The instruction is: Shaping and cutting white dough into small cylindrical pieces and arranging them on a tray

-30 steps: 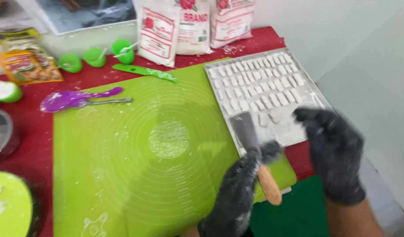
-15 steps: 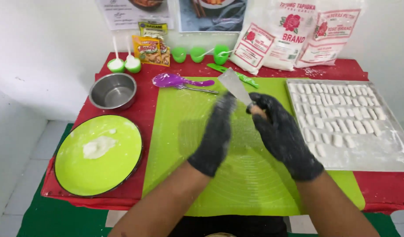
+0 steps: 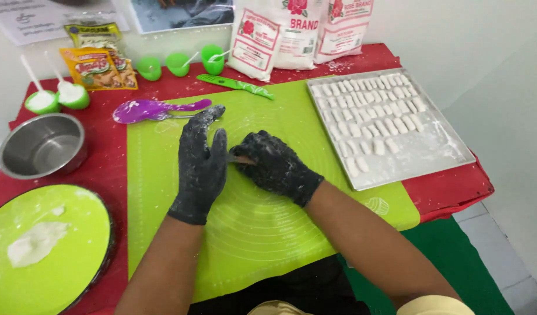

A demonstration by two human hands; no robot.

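**Hands pressing together at the middle of the green mat**

Flour is lying in a pale patch on the round green plate (image 3: 46, 251) at the lower left of the frame, with the steel bowl (image 3: 42, 144) sitting above it on the red table (image 3: 105, 169). Half a second ago the scraper blade was standing raised above the mat; now it is lying low between the gloves. The left hand (image 3: 201, 166) is resting flat and open on the green mat (image 3: 268, 233), fingers extended. The right hand (image 3: 274, 166) is clenching the scraper (image 3: 240, 158), only its handle end showing at frame centre. Toward the upper right, the tray (image 3: 437, 157) is holding rows of small white dough pieces (image 3: 367, 116).
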